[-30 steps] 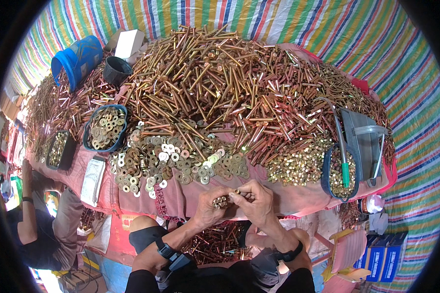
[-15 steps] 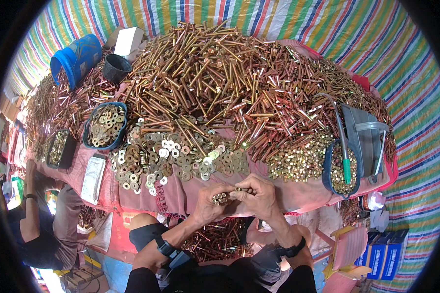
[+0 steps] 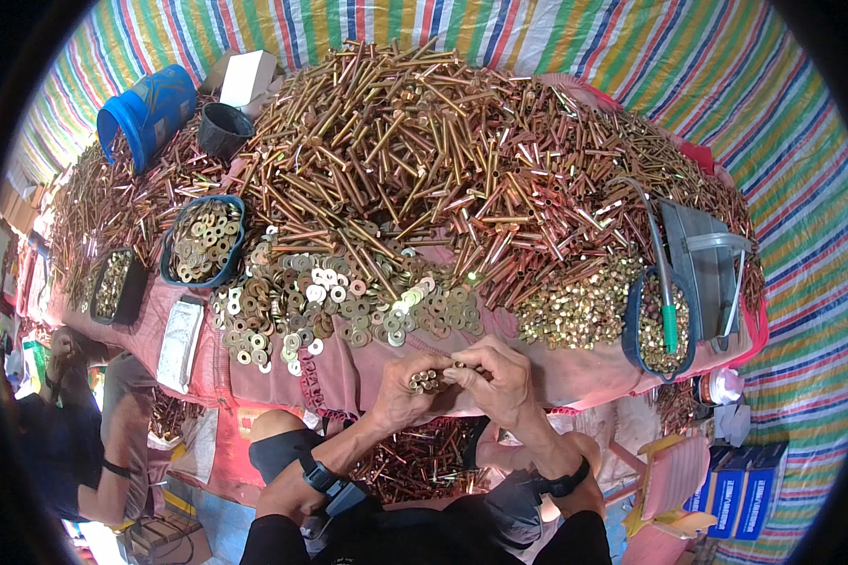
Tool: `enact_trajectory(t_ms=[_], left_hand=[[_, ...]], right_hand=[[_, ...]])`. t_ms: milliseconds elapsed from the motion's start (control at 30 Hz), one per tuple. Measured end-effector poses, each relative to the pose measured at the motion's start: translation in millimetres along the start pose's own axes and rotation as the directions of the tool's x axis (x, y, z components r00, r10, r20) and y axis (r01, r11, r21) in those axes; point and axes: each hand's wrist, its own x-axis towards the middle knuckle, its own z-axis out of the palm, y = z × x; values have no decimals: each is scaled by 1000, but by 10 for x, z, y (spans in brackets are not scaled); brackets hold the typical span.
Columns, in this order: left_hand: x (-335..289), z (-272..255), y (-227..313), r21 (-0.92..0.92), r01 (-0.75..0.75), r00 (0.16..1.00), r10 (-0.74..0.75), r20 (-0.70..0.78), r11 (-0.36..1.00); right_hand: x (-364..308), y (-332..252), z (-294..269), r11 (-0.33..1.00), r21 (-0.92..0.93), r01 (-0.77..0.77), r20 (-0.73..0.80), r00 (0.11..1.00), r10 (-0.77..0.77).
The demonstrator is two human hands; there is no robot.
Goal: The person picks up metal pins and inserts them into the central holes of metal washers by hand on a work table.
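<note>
My left hand (image 3: pixel 404 389) is closed round a small bundle of yellowish metal anchor bolts (image 3: pixel 424 380), their round ends facing me. Against it, my right hand (image 3: pixel 496 379) is closed in a pinch beside one more round metal end (image 3: pixel 459 365); the fingers hide what they hold. Both hands are above the near edge of a pink cloth (image 3: pixel 575 365). Just beyond them lies a spread of flat washers (image 3: pixel 349 309). Small brassy nuts (image 3: pixel 575 306) are heaped to the right, and a large pile of anchor bolts (image 3: pixel 415 141) rises behind.
A blue tub of washers (image 3: pixel 166 256) and a dark tub of nuts (image 3: pixel 134 299) stand left. At right are a nut tub (image 3: pixel 690 363), a green-handled tool (image 3: pixel 669 328) and a grey scoop-like container (image 3: pixel 693 254). A co-worker's arm (image 3: pixel 122 443) shows at lower left.
My right hand has shifted very slightly against the bundle; my left hand stays nearly still. At lower left, the co-worker's arm and body have moved.
</note>
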Motion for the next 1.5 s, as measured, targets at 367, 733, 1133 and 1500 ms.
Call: enact_trajectory(t_ms=[367, 733, 1133, 1500], left_hand=[[7, -42, 76, -6, 99, 994, -99, 45, 995], [-20, -24, 45, 1, 79, 997, -79, 15, 997], [-36, -65, 21, -232, 147, 987, -128, 92, 962], [-29, -75, 56, -163, 125, 990, -113, 85, 979]], right_hand=[[-47, -102, 23, 994, -55, -90, -61, 994, 86], [-71, -109, 27, 997, -74, 38, 3, 999, -38], [-129, -43, 56, 990, -2, -142, 16, 990, 142], [-72, -53, -9, 985, 46, -166, 67, 984, 163]])
